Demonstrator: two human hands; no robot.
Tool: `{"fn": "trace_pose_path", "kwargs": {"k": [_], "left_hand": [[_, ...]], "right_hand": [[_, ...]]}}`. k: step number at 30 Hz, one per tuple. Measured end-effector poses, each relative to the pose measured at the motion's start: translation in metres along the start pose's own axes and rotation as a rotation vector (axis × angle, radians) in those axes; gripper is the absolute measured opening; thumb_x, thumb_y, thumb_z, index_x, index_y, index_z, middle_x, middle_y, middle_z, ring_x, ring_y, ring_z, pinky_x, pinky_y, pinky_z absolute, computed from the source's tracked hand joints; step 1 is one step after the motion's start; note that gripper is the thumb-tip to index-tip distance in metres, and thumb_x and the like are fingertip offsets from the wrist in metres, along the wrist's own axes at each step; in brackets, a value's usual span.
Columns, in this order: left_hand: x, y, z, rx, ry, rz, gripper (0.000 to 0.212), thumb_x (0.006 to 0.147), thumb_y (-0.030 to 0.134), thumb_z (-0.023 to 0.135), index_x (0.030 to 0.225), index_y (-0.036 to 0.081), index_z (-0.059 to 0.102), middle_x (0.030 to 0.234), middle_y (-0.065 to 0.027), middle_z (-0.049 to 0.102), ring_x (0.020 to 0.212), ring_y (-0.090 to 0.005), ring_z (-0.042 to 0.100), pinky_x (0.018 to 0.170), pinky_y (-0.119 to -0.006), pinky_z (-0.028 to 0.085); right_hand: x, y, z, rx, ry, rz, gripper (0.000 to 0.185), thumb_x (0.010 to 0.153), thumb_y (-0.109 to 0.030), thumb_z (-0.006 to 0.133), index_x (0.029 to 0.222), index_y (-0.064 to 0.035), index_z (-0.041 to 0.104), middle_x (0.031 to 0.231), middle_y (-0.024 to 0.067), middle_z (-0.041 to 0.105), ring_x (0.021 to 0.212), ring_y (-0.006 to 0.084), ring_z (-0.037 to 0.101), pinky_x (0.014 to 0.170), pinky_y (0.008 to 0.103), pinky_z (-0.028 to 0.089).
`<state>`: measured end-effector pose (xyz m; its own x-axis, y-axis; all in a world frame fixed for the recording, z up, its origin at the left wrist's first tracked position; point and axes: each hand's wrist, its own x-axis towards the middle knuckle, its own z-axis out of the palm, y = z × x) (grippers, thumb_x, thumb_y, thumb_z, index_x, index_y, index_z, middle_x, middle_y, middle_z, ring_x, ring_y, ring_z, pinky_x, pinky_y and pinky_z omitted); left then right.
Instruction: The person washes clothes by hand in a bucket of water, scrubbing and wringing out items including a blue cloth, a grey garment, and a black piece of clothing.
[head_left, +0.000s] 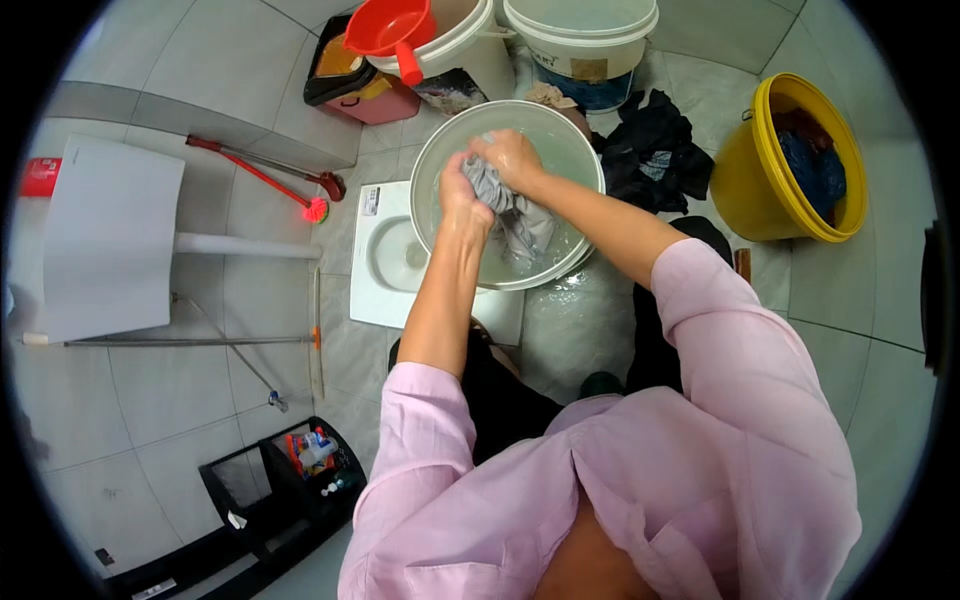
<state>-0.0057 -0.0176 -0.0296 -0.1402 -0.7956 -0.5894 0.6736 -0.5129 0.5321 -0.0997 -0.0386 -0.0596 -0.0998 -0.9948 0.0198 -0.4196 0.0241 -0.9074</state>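
Note:
A wet, light grey cloth (491, 187) is bunched between my hands over a round white tub of water (566, 139). My left hand (459, 191) grips its left side, palm turned up. My right hand (510, 156) is closed on the upper part of the cloth, touching it from the right. The lower end of the cloth hangs into the water. The tub stands partly over a white squat toilet (382, 300) set in the floor.
Behind the tub stand two white buckets (592, 45), a red dipper (394, 30) and a pink bin (375, 105). Dark clothes (652, 150) lie on the floor near a yellow bucket (757, 180). At left are toilet brushes (277, 180) and a black rack (277, 480).

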Motion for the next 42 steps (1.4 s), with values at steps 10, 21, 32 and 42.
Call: {"fn": "trace_pose_path", "kwargs": {"k": [10, 21, 32, 42], "left_hand": [[-0.005, 0.031, -0.019, 0.043, -0.064, -0.081, 0.023, 0.080, 0.027, 0.047, 0.083, 0.008, 0.058, 0.082, -0.0076, 0.062, 0.073, -0.0249, 0.060, 0.070, -0.038, 0.049], [0.001, -0.003, -0.024, 0.224, 0.021, 0.320, 0.028, 0.086, 0.023, 0.036, 0.097, 0.006, 0.054, 0.093, -0.0098, 0.059, 0.085, -0.0216, 0.058, 0.074, -0.037, 0.047], [-0.016, 0.033, -0.002, 0.048, 0.060, 0.158, 0.031, 0.084, 0.027, 0.039, 0.090, 0.005, 0.060, 0.090, -0.0090, 0.063, 0.084, -0.0254, 0.060, 0.079, -0.039, 0.046], [-0.021, 0.105, -0.039, -0.087, 0.136, 0.523, 0.023, 0.079, 0.019, 0.045, 0.082, 0.000, 0.059, 0.084, -0.0111, 0.061, 0.075, -0.0241, 0.060, 0.074, -0.037, 0.048]], "right_hand": [[-0.034, -0.052, -0.014, -0.010, 0.022, -0.178, 0.018, 0.075, -0.025, 0.058, 0.082, -0.0089, 0.060, 0.074, 0.0130, 0.059, 0.072, 0.0282, 0.059, 0.064, 0.0410, 0.045], [-0.061, -0.075, -0.025, -0.308, -0.028, -0.521, 0.029, 0.083, -0.037, 0.049, 0.083, -0.0098, 0.060, 0.073, 0.0171, 0.055, 0.067, 0.0340, 0.056, 0.058, 0.0405, 0.045], [0.011, -0.001, -0.010, 0.615, -0.281, 0.002, 0.055, 0.079, -0.051, 0.048, 0.086, 0.0016, 0.062, 0.077, 0.0107, 0.061, 0.073, 0.0201, 0.056, 0.071, 0.0342, 0.042], [-0.043, 0.012, -0.016, -0.348, -1.032, -0.059, 0.063, 0.065, -0.046, 0.067, 0.101, 0.0050, 0.058, 0.098, 0.0238, 0.059, 0.091, 0.0298, 0.058, 0.077, 0.0358, 0.044]]}}
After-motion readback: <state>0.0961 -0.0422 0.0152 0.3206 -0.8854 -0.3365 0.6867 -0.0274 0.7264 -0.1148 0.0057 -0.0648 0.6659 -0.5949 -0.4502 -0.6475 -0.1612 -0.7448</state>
